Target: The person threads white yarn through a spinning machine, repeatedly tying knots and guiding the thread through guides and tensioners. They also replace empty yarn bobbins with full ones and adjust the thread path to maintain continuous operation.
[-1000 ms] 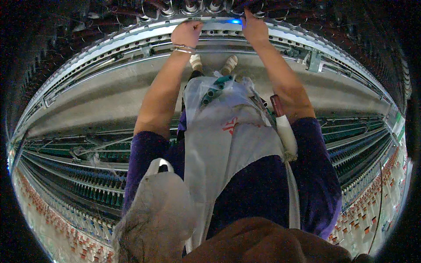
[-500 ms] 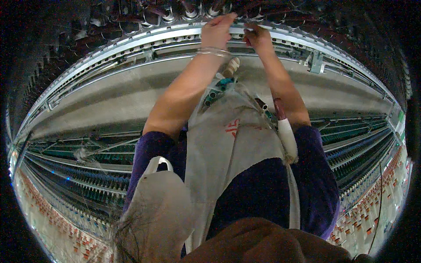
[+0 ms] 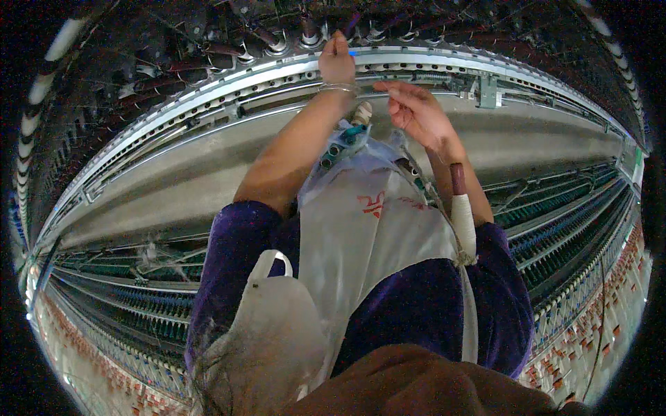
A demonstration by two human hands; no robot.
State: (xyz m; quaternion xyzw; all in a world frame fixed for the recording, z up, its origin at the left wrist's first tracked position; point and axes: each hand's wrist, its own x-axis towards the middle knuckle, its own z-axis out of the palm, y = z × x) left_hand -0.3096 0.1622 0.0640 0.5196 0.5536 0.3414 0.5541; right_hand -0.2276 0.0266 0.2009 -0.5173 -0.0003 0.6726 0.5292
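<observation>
Head view looked down on a person standing at a long spinning machine. The left hand was raised to the metal rail at the top of the frame, its fingers closed together as if they pinched something very fine near the row of spindles; the thread itself was too thin to see, so I cannot tell for sure what it held. The right hand was lower, just below the rail, half open with the fingers loosely curled and the palm turned toward the body; nothing was clearly in it.

I judge that such yarn is very light, soft and easy to break, so it should be taken only between fingertips, close to the spindle, without a hard pull.

A thin bracelet sat on the left wrist. The person wore a pale apron over purple sleeves, with small green-blue bobbins standing in the apron pocket and a white-wound bobbin hanging at the right side. A grey cloth bag hung at the left. The crowded spindles and dark tubes above the rail left little room for the fingers.
</observation>
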